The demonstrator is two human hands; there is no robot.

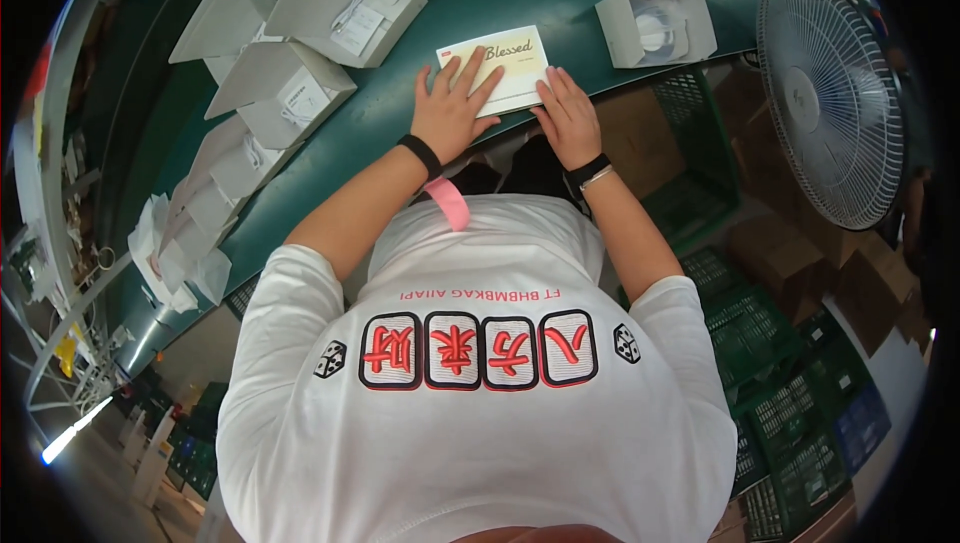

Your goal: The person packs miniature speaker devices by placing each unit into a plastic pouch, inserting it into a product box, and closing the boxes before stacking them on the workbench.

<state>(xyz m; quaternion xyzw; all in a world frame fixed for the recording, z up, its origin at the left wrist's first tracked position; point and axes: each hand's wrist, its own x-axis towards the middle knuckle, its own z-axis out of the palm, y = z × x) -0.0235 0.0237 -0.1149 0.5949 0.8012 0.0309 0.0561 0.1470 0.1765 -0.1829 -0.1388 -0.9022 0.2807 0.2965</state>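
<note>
A closed white box (516,83) with a pale yellow printed panel lies on the green work table in front of me, close to its near edge. Spread across the box's left part are the fingers of my left hand (448,118), open and flat on its top. My right hand (570,123) rests against the right side of the same box, fingers stretched out and close together, with the thumb by its near corner. The box's underside is hidden.
Several open white boxes (358,8) with packets and cables curve along the left and far table (330,128). An open box (648,28) with a round white item stands at right. Beside the table are a fan (830,98) and green crates (745,328).
</note>
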